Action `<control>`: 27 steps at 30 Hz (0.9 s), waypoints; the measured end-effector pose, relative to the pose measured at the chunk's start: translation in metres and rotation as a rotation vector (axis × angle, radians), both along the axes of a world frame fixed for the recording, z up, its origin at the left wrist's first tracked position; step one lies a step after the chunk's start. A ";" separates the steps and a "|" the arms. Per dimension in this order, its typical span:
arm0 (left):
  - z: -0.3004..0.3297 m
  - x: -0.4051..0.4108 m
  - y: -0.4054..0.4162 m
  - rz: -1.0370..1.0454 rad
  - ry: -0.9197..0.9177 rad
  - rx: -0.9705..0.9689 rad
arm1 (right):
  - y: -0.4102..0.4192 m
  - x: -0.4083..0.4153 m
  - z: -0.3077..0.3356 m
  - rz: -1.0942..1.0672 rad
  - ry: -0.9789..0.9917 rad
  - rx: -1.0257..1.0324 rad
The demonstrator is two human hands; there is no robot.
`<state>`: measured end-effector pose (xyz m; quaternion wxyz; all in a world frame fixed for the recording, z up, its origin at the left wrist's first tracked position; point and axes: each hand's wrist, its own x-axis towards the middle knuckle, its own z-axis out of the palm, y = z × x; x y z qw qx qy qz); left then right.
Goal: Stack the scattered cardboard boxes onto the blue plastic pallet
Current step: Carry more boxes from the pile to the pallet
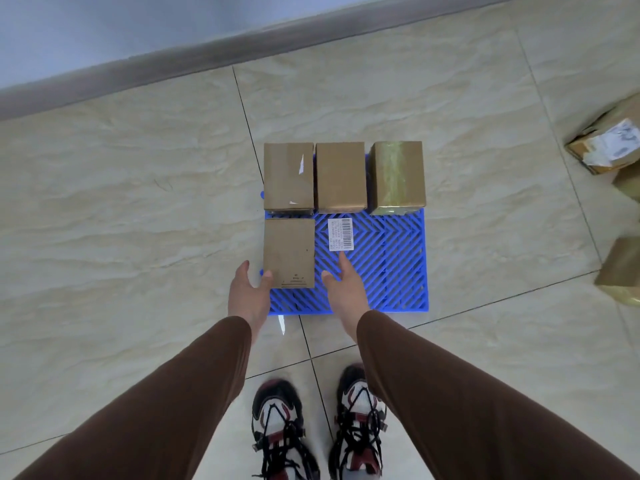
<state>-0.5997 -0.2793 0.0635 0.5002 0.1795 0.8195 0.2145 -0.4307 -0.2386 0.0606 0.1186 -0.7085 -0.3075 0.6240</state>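
Note:
A blue plastic pallet (384, 271) lies on the tiled floor. Three cardboard boxes stand in a row along its far edge: a left box (288, 174), a middle box (340, 175) and a tape-covered right box (397, 176). A fourth box (289, 251) sits at the pallet's near left. My left hand (250, 292) is at its near left corner, the thumb touching the box. My right hand (346, 287) hovers just right of that box with fingers straight, over the bare pallet. A white barcode label (340, 234) lies on the pallet.
More cardboard boxes lie on the floor at the right edge: one with a torn white label (609, 147) and another lower down (621, 271). A wall with a grey skirting (173, 60) runs behind. My shoes (277, 427) stand near the pallet's front edge.

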 end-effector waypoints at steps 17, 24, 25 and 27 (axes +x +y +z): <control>0.190 0.198 0.027 -0.482 0.068 0.144 | -0.038 0.229 0.194 -0.327 -0.177 0.193; 0.196 0.358 0.006 -0.550 0.073 0.124 | -0.068 0.389 0.213 -0.408 -0.186 0.161; 0.198 0.382 0.003 -0.538 0.063 0.129 | -0.070 0.411 0.217 -0.411 -0.181 0.159; 0.200 0.426 0.000 -0.531 0.022 0.127 | -0.071 0.452 0.225 -0.435 -0.177 0.161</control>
